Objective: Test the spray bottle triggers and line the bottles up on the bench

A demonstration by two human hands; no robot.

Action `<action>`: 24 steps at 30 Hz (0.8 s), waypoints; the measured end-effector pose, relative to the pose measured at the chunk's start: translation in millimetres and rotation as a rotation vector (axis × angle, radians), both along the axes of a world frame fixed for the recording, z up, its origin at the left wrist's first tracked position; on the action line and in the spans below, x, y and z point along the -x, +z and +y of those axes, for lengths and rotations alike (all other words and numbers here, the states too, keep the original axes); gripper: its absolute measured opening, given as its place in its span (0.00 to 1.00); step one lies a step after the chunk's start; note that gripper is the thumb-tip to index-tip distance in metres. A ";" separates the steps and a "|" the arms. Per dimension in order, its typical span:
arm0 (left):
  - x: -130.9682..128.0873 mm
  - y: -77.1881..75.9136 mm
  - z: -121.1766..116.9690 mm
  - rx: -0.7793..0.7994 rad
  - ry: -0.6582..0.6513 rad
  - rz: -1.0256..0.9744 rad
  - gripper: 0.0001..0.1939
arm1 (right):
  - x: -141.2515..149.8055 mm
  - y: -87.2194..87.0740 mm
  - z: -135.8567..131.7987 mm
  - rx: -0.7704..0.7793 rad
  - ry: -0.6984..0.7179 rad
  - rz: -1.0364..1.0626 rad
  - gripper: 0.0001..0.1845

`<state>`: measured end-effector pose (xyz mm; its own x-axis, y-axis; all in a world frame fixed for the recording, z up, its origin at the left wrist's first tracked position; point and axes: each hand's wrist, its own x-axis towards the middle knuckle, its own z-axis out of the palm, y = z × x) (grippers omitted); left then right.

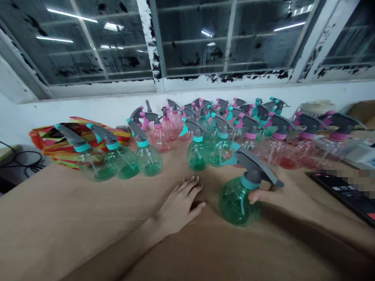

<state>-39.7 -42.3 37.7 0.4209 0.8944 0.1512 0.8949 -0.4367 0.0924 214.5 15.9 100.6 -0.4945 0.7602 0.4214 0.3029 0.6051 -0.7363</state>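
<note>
My right hand (272, 195) grips a green spray bottle (236, 203) around its back, with the thumb just under the teal collar. The bottle has a grey and teal trigger head and tilts a little; whether its base touches the table cannot be made out. My left hand (183, 201) lies flat on the wooden table (73, 218), fingers stretched out and holding nothing. Just beyond it stands another green spray bottle (197, 154). Three more green bottles, one of them the near green bottle (149, 160), stand in a row to the left.
Several pink-collared spray bottles, such as the clear pink bottle (275, 150), crowd the back and right. A phone (342, 191) lies at the right. A red and yellow bag (55, 150) sits at the back left, below the window (190, 39). Black cables (27, 160) hang beyond the left edge.
</note>
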 end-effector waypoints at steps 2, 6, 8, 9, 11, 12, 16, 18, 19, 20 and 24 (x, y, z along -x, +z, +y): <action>10.6 1.7 -5.2 -0.012 0.021 0.001 0.23 | -6.5 0.0 -5.6 0.001 -0.099 -0.107 0.34; 31.2 2.3 -14.4 -0.037 0.055 -0.024 0.22 | -12.0 -0.1 -17.0 -0.054 -0.237 -0.206 0.28; 38.1 2.4 -18.1 -0.042 0.063 -0.042 0.22 | -9.9 0.8 -20.1 -0.049 -0.242 -0.198 0.22; 40.3 2.5 -19.6 -0.045 0.064 -0.050 0.21 | -7.3 1.6 -20.5 -0.041 -0.237 -0.191 0.20; 41.7 2.5 -22.1 -0.054 0.061 -0.057 0.21 | 1.7 3.4 -18.4 -0.017 -0.222 -0.204 0.20; 41.1 2.2 -23.1 -0.064 0.059 -0.052 0.20 | 8.0 3.9 -15.8 -0.006 -0.216 -0.211 0.22; 34.3 -1.2 -26.2 -0.170 0.115 -0.004 0.17 | 44.0 0.7 2.8 0.034 -0.135 -0.218 0.26; 31.5 -1.9 -27.9 -0.209 0.170 0.005 0.13 | 65.7 -2.7 12.7 -0.048 -0.132 -0.185 0.23; 30.7 -1.6 -28.7 -0.219 0.191 0.004 0.10 | 76.7 -4.0 16.6 -0.093 -0.140 -0.183 0.21; 30.4 -0.9 -29.5 -0.226 0.205 0.002 0.08 | 87.4 -4.7 19.5 -0.126 -0.144 -0.189 0.21; 31.1 3.3 -31.3 -0.255 0.202 -0.028 0.07 | 123.1 -2.1 24.7 -0.199 -0.121 -0.218 0.21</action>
<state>-70.8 -73.6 41.0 0.2316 0.8912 0.3901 0.9644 -0.2631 0.0284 91.4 40.6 98.5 -0.5003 0.7323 0.4621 0.5192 0.6808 -0.5167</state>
